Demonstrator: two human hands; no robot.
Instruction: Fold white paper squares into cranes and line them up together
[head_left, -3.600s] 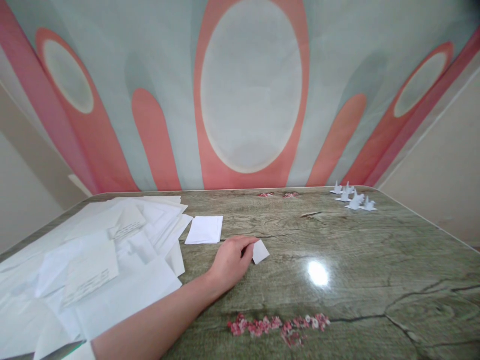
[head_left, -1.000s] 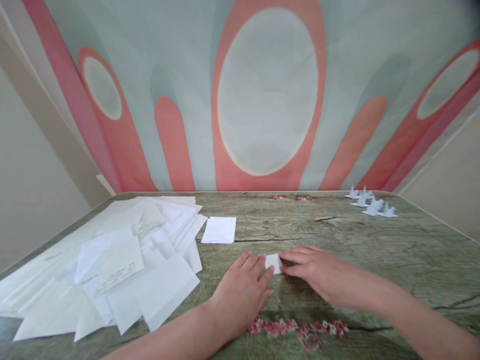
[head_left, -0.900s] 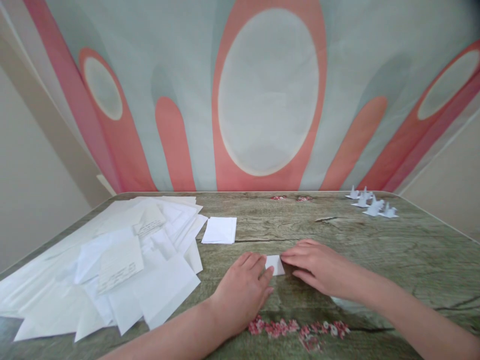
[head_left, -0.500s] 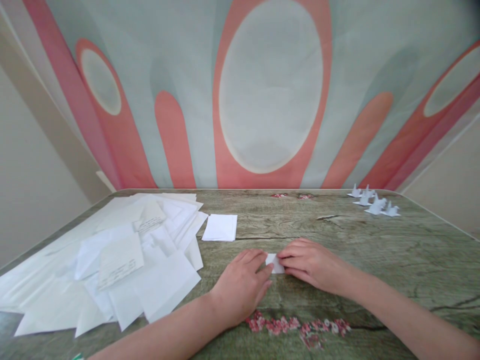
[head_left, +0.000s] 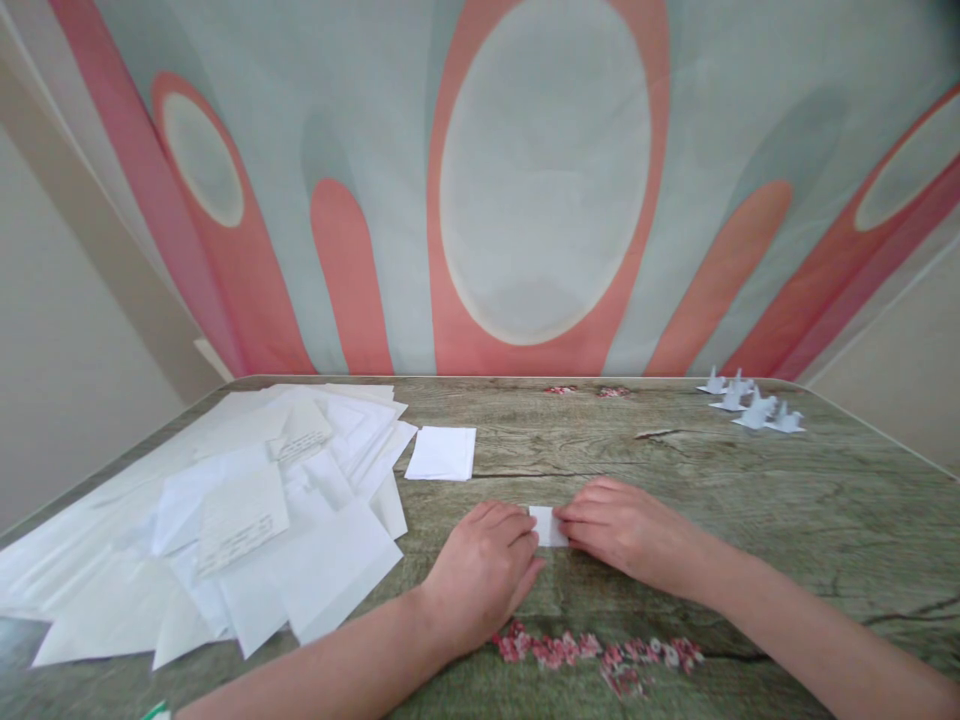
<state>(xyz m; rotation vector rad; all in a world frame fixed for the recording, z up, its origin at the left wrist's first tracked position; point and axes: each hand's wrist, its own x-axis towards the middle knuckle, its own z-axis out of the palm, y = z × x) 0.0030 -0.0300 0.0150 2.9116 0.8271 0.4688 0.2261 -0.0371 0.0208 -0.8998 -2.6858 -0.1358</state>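
Observation:
A small white piece of folded paper lies at the middle of the table, between my two hands. My left hand rests on the table with curled fingers, its fingertips closed at the paper's left edge. From the other side my right hand pinches the right edge, fingers together and covering that part of the paper. The middle of the paper shows between the fingertips; its fold lines are too small to make out.
A neat stack of white square sheets sits beyond my left hand. Loose white papers spread in a heap at left, some with writing. Several folded paper cranes stand at the far right, on the wood-patterned table near a painted backdrop.
My left thumb and fingers have drawn back slightly from the paper, so more of its face shows. The right hand stays at its edge.

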